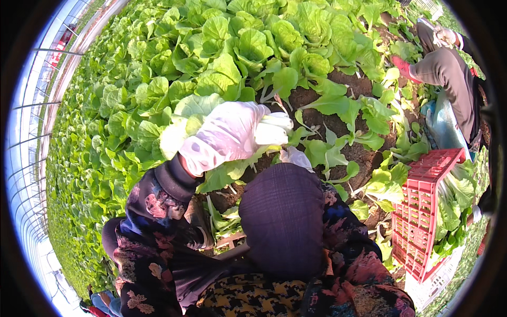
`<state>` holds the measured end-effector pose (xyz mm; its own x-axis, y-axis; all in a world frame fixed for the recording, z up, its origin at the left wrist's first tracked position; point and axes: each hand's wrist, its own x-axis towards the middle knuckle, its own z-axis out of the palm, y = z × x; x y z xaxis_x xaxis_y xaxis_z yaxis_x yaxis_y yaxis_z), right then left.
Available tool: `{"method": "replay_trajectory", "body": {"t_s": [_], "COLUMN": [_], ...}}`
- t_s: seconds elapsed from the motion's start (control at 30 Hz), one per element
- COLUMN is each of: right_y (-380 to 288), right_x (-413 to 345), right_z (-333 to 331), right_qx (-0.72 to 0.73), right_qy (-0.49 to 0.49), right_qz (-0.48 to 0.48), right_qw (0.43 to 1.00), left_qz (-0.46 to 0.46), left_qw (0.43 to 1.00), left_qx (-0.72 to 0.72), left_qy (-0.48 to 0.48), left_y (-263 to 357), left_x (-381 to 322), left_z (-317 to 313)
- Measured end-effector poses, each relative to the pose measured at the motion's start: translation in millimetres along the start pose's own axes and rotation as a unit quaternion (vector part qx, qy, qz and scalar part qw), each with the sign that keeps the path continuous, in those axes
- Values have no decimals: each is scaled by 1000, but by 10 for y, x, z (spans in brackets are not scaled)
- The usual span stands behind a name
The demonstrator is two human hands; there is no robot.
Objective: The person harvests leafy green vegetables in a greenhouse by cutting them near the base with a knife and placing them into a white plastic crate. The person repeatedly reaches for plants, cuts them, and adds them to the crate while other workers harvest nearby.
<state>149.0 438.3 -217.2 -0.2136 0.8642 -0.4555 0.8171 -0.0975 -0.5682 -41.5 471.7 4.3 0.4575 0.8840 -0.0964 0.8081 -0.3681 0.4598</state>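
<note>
My left hand (227, 132), in a thin pale glove, is closed around a leafy green vegetable (273, 128). Its thick white stalk ends point right and its pale leaves stick out to the left behind the hand. My right hand (296, 157), gloved in whitish material, lies lower and to the right, mostly hidden behind my dark knee or cap-like purple cloth (282, 214); its fingers and anything in them cannot be made out. Just beyond both hands, leafy green plants (253, 45) stand in the soil, and loose leaves (344, 107) lie to their right.
A red plastic crate (422, 214) of greens stands on the right, by a white crate (429, 291). Behind it sits a person (445, 71) with gloved hands and red shoes. Bare soil (358, 158) shows between scattered leaves. A greenhouse frame (33, 138) runs along the left.
</note>
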Motion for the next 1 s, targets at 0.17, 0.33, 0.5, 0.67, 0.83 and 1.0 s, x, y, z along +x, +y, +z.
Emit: {"method": "replay_trajectory", "body": {"t_s": [0.17, 0.33, 0.5, 0.67, 0.83, 1.0], "right_y": [62, 241, 298, 129, 378, 341], "right_x": [182, 305, 399, 371, 651, 652], "right_z": [104, 199, 466, 525, 878, 833], "right_qx": [-153, -261, -242, -155, -247, -305], "right_qy": [-24, -1, -11, -10, -3, -65], "right_qz": [-90, -155, -196, -132, -169, -229], "right_qw": [984, 953, 950, 979, 954, 922], "left_qz": [-39, -146, -155, -146, -136, -132], "left_qw": [938, 918, 930, 927, 931, 936], "left_qx": [314, 335, 317, 332, 339, 320], "left_qy": [-144, -157, -101, -100, -26, -69], "left_y": [-330, -810, -1106, -1101, -1058, -1097], "left_x": [289, 287, 52, -78, -42, -90], "left_z": [1413, 1769, 1938, 1952, 1961, 1991]}}
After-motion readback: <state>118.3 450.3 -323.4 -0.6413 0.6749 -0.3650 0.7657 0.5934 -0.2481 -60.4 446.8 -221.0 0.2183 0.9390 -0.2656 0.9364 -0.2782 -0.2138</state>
